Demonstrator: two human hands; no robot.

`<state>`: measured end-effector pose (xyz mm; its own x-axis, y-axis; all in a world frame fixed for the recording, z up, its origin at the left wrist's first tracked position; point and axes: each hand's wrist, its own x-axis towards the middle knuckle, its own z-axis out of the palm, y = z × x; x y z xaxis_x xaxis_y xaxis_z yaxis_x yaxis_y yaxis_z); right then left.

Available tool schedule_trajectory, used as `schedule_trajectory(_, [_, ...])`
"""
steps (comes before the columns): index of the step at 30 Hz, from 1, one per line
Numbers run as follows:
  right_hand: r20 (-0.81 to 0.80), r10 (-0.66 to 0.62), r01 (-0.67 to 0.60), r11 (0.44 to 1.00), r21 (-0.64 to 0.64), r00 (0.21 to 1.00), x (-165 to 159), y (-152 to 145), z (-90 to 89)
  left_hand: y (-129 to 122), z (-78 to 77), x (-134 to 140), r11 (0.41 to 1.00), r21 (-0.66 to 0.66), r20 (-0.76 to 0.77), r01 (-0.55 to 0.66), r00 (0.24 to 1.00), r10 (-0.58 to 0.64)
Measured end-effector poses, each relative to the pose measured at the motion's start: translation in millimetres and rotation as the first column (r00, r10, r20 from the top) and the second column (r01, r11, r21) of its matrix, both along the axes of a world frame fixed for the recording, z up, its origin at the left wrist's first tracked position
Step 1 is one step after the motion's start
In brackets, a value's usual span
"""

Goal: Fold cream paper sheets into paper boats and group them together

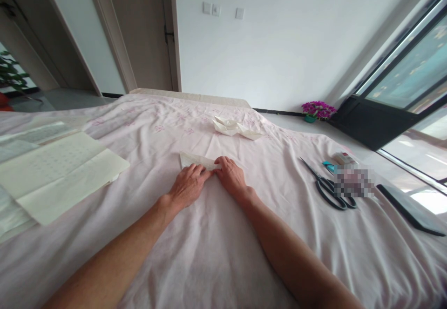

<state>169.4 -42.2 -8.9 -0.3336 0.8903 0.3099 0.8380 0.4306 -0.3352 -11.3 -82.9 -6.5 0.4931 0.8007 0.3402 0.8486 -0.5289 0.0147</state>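
A smooth white wall (279, 53) rises well beyond the fingers. Beneath them and all around spreads a pale pink cloth (209, 262), soft, rumpled into long creases and sprinkled with faint pink flower prints toward its far side. A flat brown door (143, 30) with a dark handle stands far ahead, left of the fingers; far off to their right is a dark-framed glass panel (398, 90). Ahead and to the right, past the cloth, magenta flowers (319, 109) bunch above a green pot.

Well left of the fingers lie broad cream paper sheets (70, 160), overlapping, crossed by straight creases and marked with rows of faint dots. Far to the right rests a flat black slab (410, 211); nearer on that side, scissors (330, 192) with a slim metal point and looped black handles.

The left hand (188, 185) and right hand (231, 174) nearly meet, their fingers bent and grasping the near edge of a thin, off-white folded paper (190, 159), which lies on the cloth just beyond the fingertips. Straight ahead sit crisp, pointed paper shapes (226, 126). Right of the fingers, beyond the scissors, is a small whitish box (344, 158).
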Motion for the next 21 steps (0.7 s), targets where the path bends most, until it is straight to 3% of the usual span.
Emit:
schedule_trajectory(6, [-0.171,-0.037,0.034,0.999,-0.02,0.985,1,3,-7.1,-1,1.5,3,1.0,0.001,-0.04,-0.014,0.999,0.014])
schedule_trajectory(12, [-0.399,0.011,-0.024,0.999,-0.026,0.917,10,8,-12.1,-3,3.6,7,0.998,-0.017,-0.061,-0.066,0.996,0.065])
schedule_trajectory(21, [-0.322,0.086,-0.117,0.99,-0.08,0.943,15,15,-16.5,-5,0.6,7,0.998,-0.005,-0.048,-0.056,0.997,0.055])
